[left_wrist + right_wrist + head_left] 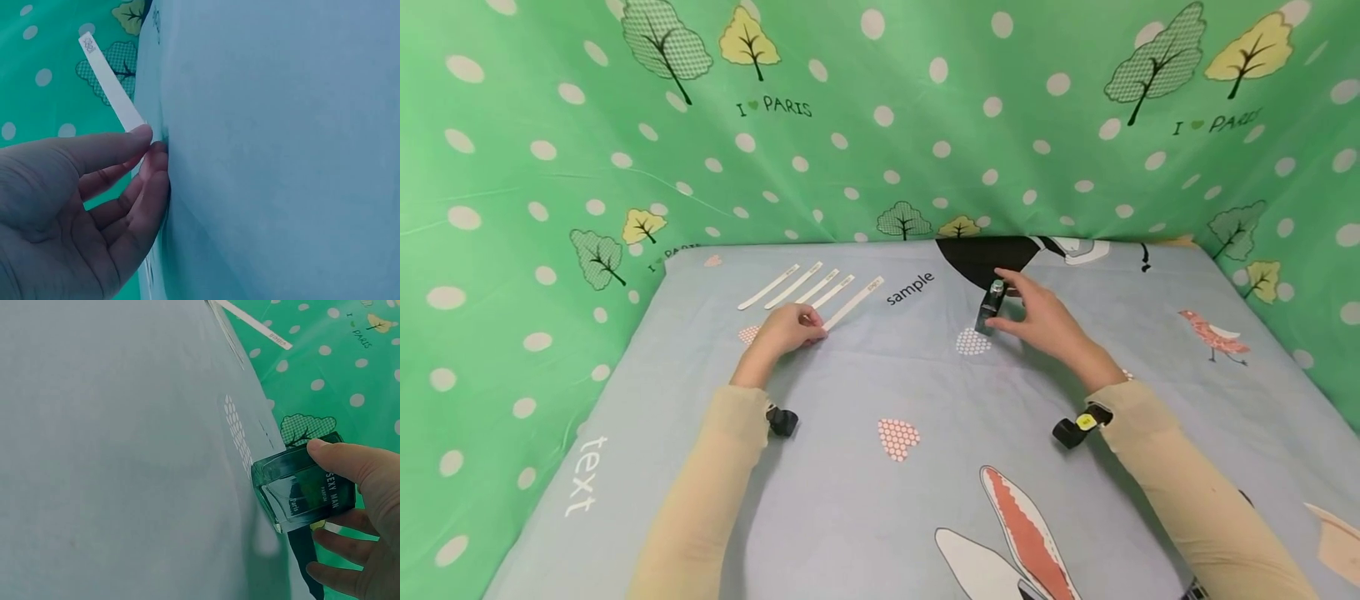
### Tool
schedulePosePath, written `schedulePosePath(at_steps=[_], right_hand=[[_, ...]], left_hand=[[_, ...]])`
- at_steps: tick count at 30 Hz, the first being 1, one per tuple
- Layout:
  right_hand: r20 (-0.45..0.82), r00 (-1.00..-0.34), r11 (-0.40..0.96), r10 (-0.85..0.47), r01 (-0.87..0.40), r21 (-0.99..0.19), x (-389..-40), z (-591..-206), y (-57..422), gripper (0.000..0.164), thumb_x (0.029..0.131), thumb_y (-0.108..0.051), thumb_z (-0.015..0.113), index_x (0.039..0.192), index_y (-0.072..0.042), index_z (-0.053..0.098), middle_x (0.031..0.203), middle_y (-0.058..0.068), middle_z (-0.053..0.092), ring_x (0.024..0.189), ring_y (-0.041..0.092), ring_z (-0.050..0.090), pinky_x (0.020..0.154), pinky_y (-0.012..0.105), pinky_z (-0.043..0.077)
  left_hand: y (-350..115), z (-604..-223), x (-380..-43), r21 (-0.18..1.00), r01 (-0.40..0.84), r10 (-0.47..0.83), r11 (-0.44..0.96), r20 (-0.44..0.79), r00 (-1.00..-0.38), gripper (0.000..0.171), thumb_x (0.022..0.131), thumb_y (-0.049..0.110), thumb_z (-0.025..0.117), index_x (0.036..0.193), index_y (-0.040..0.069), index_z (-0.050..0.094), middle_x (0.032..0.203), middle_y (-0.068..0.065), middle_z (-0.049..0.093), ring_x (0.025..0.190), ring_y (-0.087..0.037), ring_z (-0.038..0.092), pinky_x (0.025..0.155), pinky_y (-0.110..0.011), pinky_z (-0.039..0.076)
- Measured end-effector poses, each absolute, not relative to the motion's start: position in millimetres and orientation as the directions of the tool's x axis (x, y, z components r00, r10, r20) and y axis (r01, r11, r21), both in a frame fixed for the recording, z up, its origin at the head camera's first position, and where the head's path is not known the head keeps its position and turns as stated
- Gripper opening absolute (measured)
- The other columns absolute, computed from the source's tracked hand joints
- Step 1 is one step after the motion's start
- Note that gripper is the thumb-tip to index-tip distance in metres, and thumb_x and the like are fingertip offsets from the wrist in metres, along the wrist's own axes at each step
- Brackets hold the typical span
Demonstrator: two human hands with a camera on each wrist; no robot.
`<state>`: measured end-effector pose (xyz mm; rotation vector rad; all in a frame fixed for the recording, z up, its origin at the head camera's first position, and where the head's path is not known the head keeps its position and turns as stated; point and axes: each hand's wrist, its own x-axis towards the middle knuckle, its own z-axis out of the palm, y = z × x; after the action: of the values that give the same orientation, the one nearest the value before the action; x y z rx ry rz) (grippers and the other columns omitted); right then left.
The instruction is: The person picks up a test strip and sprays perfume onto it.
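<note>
A thin white paper strip (857, 302) with small print at its far end is pinched by my left hand (786, 329) between thumb and fingertips. In the left wrist view this strip (111, 84) slants up from the fingertips, its printed end raised. My right hand (1047, 317) holds a dark green glass perfume bottle (991, 307) with a pale round top, thumb on one side and fingers on the other. Lettering reading "SEXY MAN" shows on the perfume bottle (303, 487) in the right wrist view. Its base is close to the cloth.
Several more white strips (793, 285) lie side by side just beyond my left hand. A grey-blue printed cloth (850, 500) covers the table. Green dotted fabric (865, 125) hangs behind it and at both sides.
</note>
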<state>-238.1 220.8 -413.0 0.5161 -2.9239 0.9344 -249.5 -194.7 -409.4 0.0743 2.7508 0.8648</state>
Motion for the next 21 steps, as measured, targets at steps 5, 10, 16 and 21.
schedulePosePath(at_steps=[5, 10, 16, 21], right_hand=[[0.128, -0.943, 0.762, -0.308, -0.325, -0.560, -237.9, -412.1, 219.8, 0.084, 0.089, -0.031, 0.076, 0.156, -0.011, 0.029, 0.154, 0.022, 0.041, 0.130, 0.044, 0.051, 0.106, 0.061, 0.041], [0.120, -0.941, 0.756, -0.316, -0.326, -0.568, -237.4, -411.6, 219.6, 0.084, 0.090, -0.030, 0.075, 0.156, -0.010, 0.028, 0.154, 0.024, 0.040, 0.130, 0.045, 0.050, 0.106, 0.061, 0.041], [0.122, -0.942, 0.743, -0.312, -0.322, -0.587, -237.9, -413.4, 219.9, 0.084, 0.089, -0.026, 0.076, 0.156, -0.010, 0.027, 0.154, 0.024, 0.041, 0.130, 0.045, 0.051, 0.107, 0.060, 0.041], [0.131, -0.942, 0.726, -0.308, -0.322, -0.608, -238.5, -415.5, 219.7, 0.084, 0.089, -0.024, 0.076, 0.155, -0.009, 0.027, 0.152, 0.026, 0.041, 0.129, 0.045, 0.052, 0.107, 0.060, 0.041]], left_hand=[[-192.4, -406.9, -248.6, 0.614, -0.044, 0.118, 0.788, -0.220, -0.968, 0.015, 0.090, 0.019, 0.074, 0.091, 0.007, 0.065, 0.085, -0.006, 0.071, 0.068, -0.008, 0.064, 0.062, -0.020, 0.049], [-189.5, -404.5, -248.3, 0.645, -0.058, 0.108, 0.762, -0.214, -0.971, 0.014, 0.090, 0.019, 0.074, 0.092, 0.007, 0.066, 0.085, -0.007, 0.073, 0.066, -0.008, 0.065, 0.062, -0.020, 0.050], [-186.2, -399.0, -245.4, 0.674, -0.064, 0.104, 0.736, -0.206, -0.973, 0.015, 0.089, 0.019, 0.074, 0.093, 0.007, 0.067, 0.082, -0.005, 0.073, 0.068, -0.010, 0.065, 0.061, -0.019, 0.049], [-183.3, -394.2, -242.7, 0.687, -0.064, 0.104, 0.724, -0.201, -0.974, 0.016, 0.089, 0.019, 0.075, 0.093, 0.005, 0.067, 0.082, -0.005, 0.073, 0.069, -0.011, 0.067, 0.062, -0.018, 0.050]])
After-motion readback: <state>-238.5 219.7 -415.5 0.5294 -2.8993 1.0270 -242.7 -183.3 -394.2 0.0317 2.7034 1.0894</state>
